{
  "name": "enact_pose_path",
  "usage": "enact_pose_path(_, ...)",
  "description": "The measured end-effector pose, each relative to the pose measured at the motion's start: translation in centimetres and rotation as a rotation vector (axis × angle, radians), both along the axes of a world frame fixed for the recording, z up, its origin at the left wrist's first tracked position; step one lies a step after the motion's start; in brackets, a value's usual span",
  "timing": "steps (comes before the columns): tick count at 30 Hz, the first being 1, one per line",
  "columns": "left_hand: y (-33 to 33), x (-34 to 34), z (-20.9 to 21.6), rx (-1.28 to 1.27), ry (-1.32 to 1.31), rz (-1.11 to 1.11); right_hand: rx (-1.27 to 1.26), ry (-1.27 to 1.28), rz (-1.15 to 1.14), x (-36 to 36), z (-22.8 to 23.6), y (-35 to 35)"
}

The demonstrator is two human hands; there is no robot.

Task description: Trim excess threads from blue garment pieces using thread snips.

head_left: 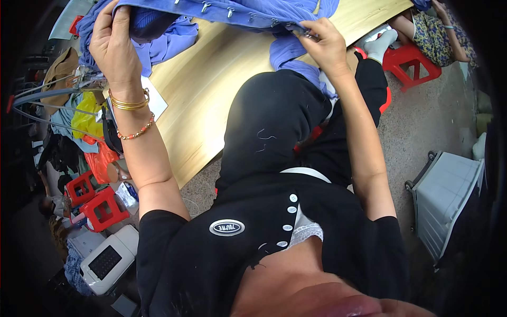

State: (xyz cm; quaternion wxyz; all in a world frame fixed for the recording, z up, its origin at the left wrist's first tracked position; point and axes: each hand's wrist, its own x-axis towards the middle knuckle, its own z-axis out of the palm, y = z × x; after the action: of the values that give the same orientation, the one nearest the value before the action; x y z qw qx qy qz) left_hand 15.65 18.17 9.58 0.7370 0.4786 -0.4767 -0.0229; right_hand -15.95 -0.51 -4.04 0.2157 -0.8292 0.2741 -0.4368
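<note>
A blue garment is stretched between my two hands at the top of the view. A row of small shiny fasteners runs along its edge band. My left hand is closed on the band's left end, thumb and fingers pinching the cloth. At the band's right end my right hand is closed, fingers bent at the edge. Something small, dark and metallic shows at its fingertips; I cannot make out its kind. More of the blue cloth lies bunched on the wooden table and hangs over its near edge by my knee.
Under the cloth lies a pale wooden table. At the right stand a red stool with another person beside it, and a grey wheeled bin. To the left are red stools, bags and a white machine.
</note>
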Motion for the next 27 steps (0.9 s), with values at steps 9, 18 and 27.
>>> enact_pose_path(9, 3.5, 0.0, 0.5, -0.018, -0.200, 0.215, 0.535, -0.432, 0.200, -5.7, 17.9, -0.8)
enact_pose_path(18, 11.4, -7.6, -5.1, 0.296, -0.809, 0.138, 0.598, 0.700, 0.551, -19.1, 15.6, -1.1)
enact_pose_path(27, 13.4, -12.5, -6.8, 0.359, -0.711, 0.131, 0.777, 0.422, 0.462, -23.2, 7.0, 1.7)
